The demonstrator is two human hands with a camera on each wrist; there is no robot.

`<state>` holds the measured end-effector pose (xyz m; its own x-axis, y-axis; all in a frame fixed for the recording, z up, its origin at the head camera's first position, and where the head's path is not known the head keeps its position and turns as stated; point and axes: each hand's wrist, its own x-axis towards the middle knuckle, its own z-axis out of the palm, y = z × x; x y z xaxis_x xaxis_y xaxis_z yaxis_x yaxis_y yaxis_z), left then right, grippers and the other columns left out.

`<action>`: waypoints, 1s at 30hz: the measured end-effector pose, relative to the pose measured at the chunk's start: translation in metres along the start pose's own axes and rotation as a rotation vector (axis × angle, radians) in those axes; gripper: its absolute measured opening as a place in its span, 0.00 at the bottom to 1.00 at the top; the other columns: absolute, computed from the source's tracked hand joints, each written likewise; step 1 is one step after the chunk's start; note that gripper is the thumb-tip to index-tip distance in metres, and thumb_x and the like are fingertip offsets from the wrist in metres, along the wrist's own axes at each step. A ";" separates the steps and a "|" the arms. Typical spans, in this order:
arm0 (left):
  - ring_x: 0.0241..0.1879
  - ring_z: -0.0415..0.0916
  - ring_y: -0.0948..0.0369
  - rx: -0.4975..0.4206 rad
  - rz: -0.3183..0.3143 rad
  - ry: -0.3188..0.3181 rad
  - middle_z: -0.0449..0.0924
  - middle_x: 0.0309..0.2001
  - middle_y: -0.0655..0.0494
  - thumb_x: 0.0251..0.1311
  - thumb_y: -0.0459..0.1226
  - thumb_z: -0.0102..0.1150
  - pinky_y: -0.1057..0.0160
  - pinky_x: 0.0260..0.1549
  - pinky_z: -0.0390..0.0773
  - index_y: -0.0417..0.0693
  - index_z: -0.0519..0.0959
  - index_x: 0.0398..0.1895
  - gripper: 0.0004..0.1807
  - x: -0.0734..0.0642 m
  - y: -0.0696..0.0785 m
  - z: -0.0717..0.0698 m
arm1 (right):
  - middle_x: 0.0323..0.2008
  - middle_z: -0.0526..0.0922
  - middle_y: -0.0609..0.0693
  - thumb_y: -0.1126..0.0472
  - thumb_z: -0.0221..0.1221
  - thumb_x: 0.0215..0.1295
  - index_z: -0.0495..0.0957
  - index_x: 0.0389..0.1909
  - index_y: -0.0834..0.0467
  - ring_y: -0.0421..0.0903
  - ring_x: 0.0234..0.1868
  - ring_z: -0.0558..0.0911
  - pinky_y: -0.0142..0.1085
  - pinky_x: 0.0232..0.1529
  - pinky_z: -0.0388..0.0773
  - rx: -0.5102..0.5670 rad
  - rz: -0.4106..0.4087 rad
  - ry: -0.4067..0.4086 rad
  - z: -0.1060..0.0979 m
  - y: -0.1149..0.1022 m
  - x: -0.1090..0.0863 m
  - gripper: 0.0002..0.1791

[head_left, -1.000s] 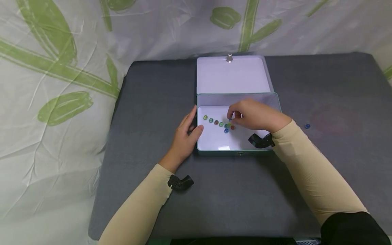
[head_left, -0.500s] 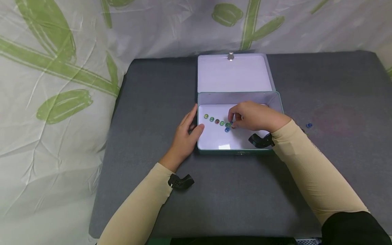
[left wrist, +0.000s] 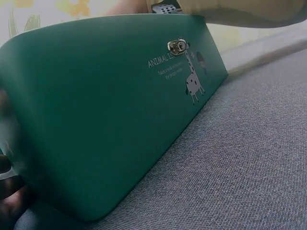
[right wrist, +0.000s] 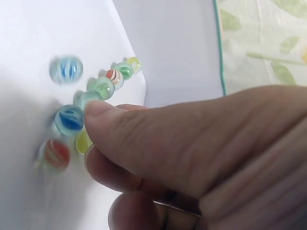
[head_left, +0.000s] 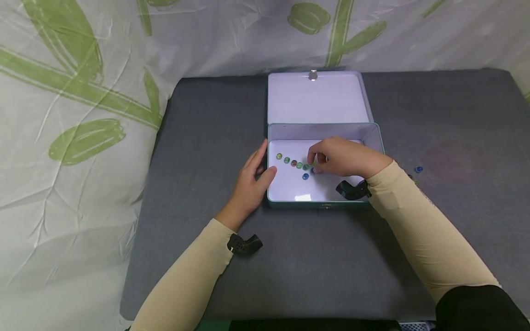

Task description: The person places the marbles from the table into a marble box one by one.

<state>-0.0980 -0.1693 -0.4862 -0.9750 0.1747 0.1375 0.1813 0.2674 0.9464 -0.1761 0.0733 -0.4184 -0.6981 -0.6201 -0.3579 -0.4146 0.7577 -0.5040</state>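
Note:
A green tin box (left wrist: 96, 110) with a white inside lies with its lid (head_left: 316, 97) folded back. Glass marbles form a slanting row on its floor, from a yellow marble (head_left: 279, 156) at the left to my right hand (head_left: 345, 156). That hand reaches in with curled fingers, and a yellow-green marble (right wrist: 84, 142) sits between thumb and forefinger. A blue marble (right wrist: 69, 120) lies right at the thumb tip, a red marble (right wrist: 56, 154) beside it. Another blue marble (right wrist: 67, 69) lies off the row. My left hand (head_left: 250, 177) rests along the box's left wall, fingers extended.
A loose blue marble (head_left: 418, 169) lies on the grey tabletop (head_left: 198, 151) right of the box, with small items partly hidden by the right sleeve. A leaf-patterned curtain (head_left: 232, 37) hangs at the back and left. The lid carries a metal clasp (head_left: 313, 75).
My right fingers have shifted slightly among the marbles. The blue marble by the forefinger has come forward to the thumb, and the row has closed up a little. My left hand stays put.

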 end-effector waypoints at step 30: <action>0.71 0.56 0.58 -0.040 -0.021 -0.006 0.55 0.75 0.50 0.67 0.36 0.51 0.50 0.61 0.67 0.52 0.54 0.77 0.35 -0.001 0.010 0.001 | 0.20 0.71 0.50 0.68 0.58 0.62 0.83 0.39 0.57 0.45 0.20 0.69 0.37 0.23 0.68 0.017 -0.016 0.085 -0.004 0.001 -0.004 0.08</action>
<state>-0.0955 -0.1658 -0.4776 -0.9777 0.1751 0.1157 0.1554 0.2333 0.9599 -0.1759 0.0774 -0.4142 -0.7388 -0.6120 -0.2822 -0.4165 0.7438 -0.5228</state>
